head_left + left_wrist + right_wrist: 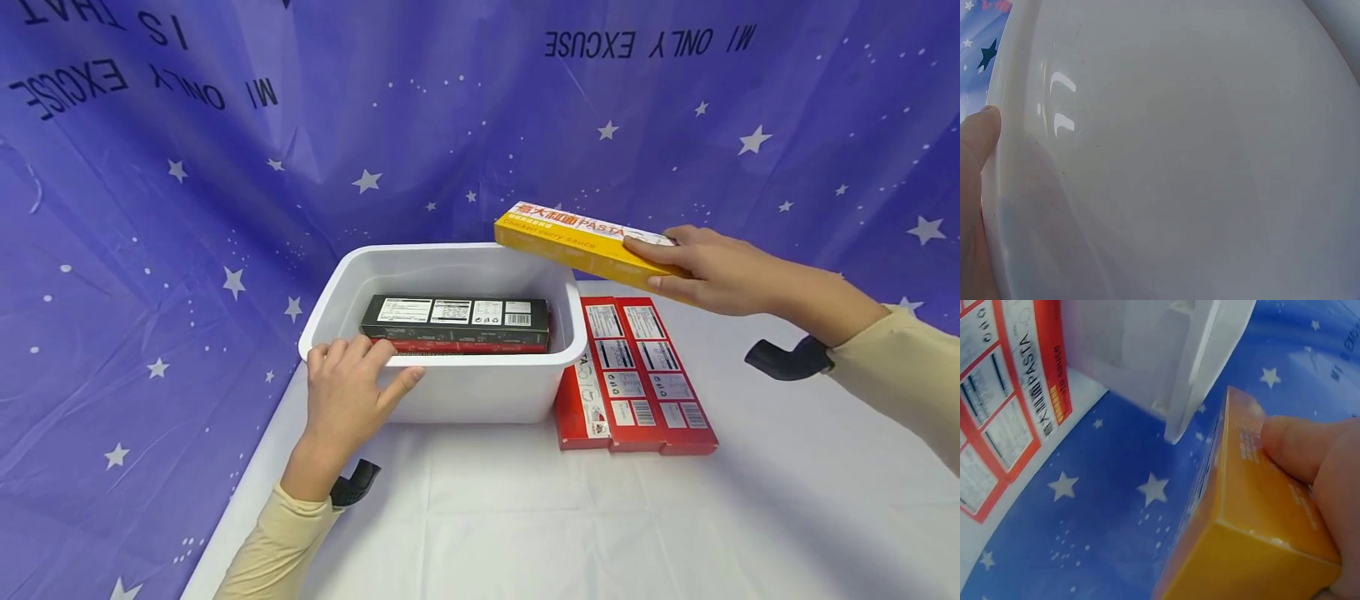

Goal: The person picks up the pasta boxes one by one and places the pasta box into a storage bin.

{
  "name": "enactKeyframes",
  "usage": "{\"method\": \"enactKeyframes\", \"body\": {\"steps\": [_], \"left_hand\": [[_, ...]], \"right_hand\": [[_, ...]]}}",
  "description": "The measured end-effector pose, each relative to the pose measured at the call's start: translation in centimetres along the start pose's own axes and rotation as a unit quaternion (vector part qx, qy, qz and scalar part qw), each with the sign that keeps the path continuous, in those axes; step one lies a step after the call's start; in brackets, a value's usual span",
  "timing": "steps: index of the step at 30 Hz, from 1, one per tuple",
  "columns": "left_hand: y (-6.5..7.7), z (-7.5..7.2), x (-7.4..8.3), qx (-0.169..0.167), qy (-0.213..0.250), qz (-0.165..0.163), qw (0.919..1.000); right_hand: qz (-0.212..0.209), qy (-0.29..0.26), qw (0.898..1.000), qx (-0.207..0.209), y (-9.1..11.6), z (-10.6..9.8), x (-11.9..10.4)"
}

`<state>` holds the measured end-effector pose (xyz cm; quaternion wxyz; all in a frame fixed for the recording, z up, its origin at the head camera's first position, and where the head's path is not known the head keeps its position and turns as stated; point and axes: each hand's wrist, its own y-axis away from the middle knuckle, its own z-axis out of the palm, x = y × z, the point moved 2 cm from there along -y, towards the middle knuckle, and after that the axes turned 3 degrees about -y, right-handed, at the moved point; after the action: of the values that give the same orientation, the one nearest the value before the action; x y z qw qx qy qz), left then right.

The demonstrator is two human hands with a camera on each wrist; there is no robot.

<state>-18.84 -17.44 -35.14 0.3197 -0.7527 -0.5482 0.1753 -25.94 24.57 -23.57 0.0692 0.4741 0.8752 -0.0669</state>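
Observation:
My right hand [723,271] grips one end of a yellow pasta box [566,237] labelled chicken curry sauce. The box is held tilted, its far end above the right back corner of a white plastic bin [480,387]. In the right wrist view the thumb [1294,444] lies along the yellow box [1260,500]. My left hand [345,396] holds the bin's front left rim, fingers over the edge and thumb on the outer side. Inside the bin a black box [457,335] lies flat on a red box [465,346].
Several red pasta boxes [637,375] lie side by side on the white tablecloth [480,517], just right of the bin. A purple-blue cloth with stars [450,108] hangs behind and along the left. Black wrist mounts [787,358] sit under both wrists.

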Motion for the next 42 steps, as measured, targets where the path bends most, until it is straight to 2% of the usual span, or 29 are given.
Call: {"method": "enactKeyframes", "body": {"steps": [10,23,35,42], "left_hand": [[0.0,0.1,0.0,-0.008,0.001,-0.003,1.0],[-0.1,-0.1,-0.1,-0.008,-0.001,-0.002,1.0],[-0.1,-0.2,0.0,-0.005,-0.003,0.002,1.0],[0.1,-0.2,-0.1,-0.016,0.004,-0.002,0.9999]], "right_hand": [[-0.041,0.0,0.999,-0.031,-4.0,-0.1,-4.4],[-0.074,0.028,0.994,-0.075,-9.1,1.5,-9.1],[-0.138,0.03,0.986,-0.092,-12.0,2.6,-11.4],[-0.145,0.032,0.983,-0.107,-13.5,3.6,-12.0]]}}
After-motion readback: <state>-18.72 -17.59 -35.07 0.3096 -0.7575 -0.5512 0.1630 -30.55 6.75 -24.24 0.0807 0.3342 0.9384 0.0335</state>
